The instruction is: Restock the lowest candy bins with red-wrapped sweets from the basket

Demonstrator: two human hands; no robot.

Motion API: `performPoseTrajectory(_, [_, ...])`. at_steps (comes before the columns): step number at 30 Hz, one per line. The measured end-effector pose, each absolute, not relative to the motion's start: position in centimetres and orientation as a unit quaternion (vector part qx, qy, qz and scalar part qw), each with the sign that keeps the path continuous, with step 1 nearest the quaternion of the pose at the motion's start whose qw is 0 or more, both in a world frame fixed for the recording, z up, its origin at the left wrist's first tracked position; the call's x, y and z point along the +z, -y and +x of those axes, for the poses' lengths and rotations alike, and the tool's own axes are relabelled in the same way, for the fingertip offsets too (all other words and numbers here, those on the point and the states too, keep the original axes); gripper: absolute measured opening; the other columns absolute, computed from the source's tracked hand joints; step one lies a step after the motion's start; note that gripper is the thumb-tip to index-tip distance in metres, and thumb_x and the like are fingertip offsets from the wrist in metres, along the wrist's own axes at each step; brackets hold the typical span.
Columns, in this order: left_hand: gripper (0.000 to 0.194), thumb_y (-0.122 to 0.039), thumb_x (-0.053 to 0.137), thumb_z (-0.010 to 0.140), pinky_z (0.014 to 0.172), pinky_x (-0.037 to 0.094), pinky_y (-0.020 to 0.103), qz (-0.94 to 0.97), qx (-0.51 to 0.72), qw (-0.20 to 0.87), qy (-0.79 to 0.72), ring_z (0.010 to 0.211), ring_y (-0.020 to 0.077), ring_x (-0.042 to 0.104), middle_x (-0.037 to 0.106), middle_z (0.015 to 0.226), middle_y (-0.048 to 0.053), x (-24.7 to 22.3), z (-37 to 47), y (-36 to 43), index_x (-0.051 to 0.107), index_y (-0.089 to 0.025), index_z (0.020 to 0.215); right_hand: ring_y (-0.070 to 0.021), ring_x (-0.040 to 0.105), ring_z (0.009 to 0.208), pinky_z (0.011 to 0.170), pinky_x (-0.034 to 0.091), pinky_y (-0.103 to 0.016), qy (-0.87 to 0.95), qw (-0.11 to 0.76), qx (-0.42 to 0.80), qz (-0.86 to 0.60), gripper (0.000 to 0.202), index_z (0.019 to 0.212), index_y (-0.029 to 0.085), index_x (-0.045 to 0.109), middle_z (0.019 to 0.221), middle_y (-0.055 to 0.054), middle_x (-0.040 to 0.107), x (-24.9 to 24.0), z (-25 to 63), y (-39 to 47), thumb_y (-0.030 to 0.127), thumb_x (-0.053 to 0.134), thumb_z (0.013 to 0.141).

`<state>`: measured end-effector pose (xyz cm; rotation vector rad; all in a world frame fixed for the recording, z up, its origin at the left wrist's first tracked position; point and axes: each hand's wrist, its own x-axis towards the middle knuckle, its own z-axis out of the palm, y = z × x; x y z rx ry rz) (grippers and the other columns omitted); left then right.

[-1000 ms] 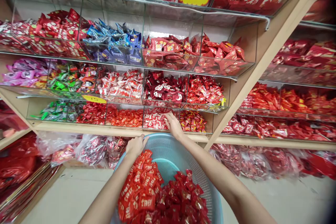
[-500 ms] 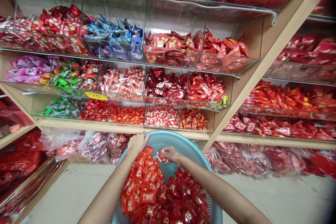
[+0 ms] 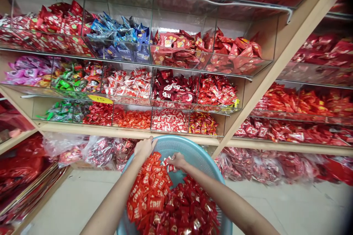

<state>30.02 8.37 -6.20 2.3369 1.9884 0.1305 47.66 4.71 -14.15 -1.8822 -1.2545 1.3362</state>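
Note:
A blue plastic basket [image 3: 205,154] stands below the shelves, with two heaps of wrapped candy in it. Orange-red packets [image 3: 154,183] fill its left side, and darker red packets [image 3: 193,209] lie at the lower right. My left hand [image 3: 143,149] is closed on the basket's far left rim, its fingertips hidden over the edge. Inside the basket, my right hand [image 3: 178,161] pinches a red-and-white wrapped candy [image 3: 169,165] just above the orange-red heap.
Clear shelf bins [image 3: 169,121] of wrapped candy rise in front of the basket. A wooden post [image 3: 275,62] slants at the right. Plastic bags of candy [image 3: 99,150] sit under the lowest shelf, on the pale tiled floor [image 3: 79,194].
My right hand has shifted slightly left and up with the candy, nearer the orange-red packets. My left hand keeps its place on the rim.

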Motion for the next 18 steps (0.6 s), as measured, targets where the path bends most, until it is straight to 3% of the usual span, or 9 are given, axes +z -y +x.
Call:
performPoseTrajectory(6, [0.063,-0.057,0.008,0.084,0.072,0.043,0.038,0.759,0.042,0.031,-0.649,0.084,0.0266,0.062,0.066,0.09,0.013,-6.2,30.1,-8.4,0.054,-0.021,0.107,-0.0086,0.05,0.041,0.035,0.048,-0.022,0.445,0.251,0.497,-0.702,0.031,0.064,0.018,0.04,0.049,0.009,0.045,-14.2,48.3,-4.7,0.011,0.069,0.055])
performPoseTrajectory(12, [0.063,-0.057,0.007,0.084,0.071,0.044,0.038,0.762,0.043,0.026,-0.645,0.083,0.0269,0.062,0.066,0.089,0.012,-6.1,30.1,-8.3,0.053,-0.021,0.108,-0.0092,0.054,0.044,0.04,0.048,-0.02,0.474,0.231,0.487,-0.697,0.024,0.069,0.019,0.042,0.051,0.009,0.05,-14.9,48.0,-4.5,0.014,0.064,0.06])
performPoseTrajectory(15, [0.064,-0.057,0.007,0.084,0.072,0.043,0.037,0.761,0.039,0.028,-0.647,0.084,0.0264,0.062,0.066,0.09,0.013,-6.0,30.1,-8.3,0.054,-0.021,0.108,-0.0093,0.054,0.045,0.041,0.044,-0.019,0.514,0.216,0.453,-0.696,0.018,0.07,0.018,0.046,0.052,0.007,0.053,-15.3,47.7,-4.5,0.015,0.061,0.063])
performPoseTrajectory(18, [0.064,-0.057,0.007,0.084,0.072,0.043,0.037,0.759,0.038,0.028,-0.649,0.085,0.0262,0.062,0.066,0.091,0.013,-6.0,30.1,-8.3,0.053,-0.021,0.109,-0.0094,0.053,0.048,0.044,0.04,-0.018,0.57,0.205,0.377,-0.7,0.02,0.068,0.017,0.049,0.051,0.007,0.053,-15.3,48.3,-4.8,0.013,0.065,0.056])
